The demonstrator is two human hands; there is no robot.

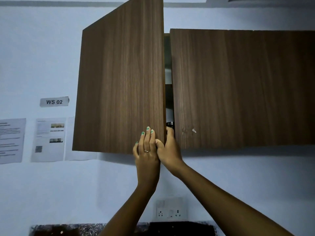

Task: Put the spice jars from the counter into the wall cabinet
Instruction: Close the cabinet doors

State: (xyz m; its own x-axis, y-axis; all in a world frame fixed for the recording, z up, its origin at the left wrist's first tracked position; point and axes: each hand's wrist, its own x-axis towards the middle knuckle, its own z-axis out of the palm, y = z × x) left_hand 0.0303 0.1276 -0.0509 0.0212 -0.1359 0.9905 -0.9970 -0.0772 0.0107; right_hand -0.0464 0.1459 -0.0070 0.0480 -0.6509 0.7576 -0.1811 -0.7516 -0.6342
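The wall [34, 57] fills the view, pale and bare above the counter [81, 229], whose speckled edge shows only at the bottom. On the wall hangs the cabinet [238, 89], brown wood grain. Its right door is flat and closed, with a small white chip near its lower left corner. The left door [121, 82] stands ajar, its free edge swung out from the cabinet so that a narrow dark gap shows between the two doors.

Left of the cabinet, papers [47, 139] are stuck to the wall, and above them a label [54, 101] reads "WS 02". Below the cabinet, a socket [171, 210] sits just above the counter.

The left hand [147, 150] lies flat on the left door's face at its lower right corner, fingers straight and together, nails painted green, a ring on one finger. The right hand [169, 147] is just beside it, touching it, and reaches into the gap at the cabinet's bottom; its fingers are hidden behind the door edge, so I cannot tell whether they are apart or clamped. Just above that hand, inside the gap, a jar [170, 123] shows only its dark round top.
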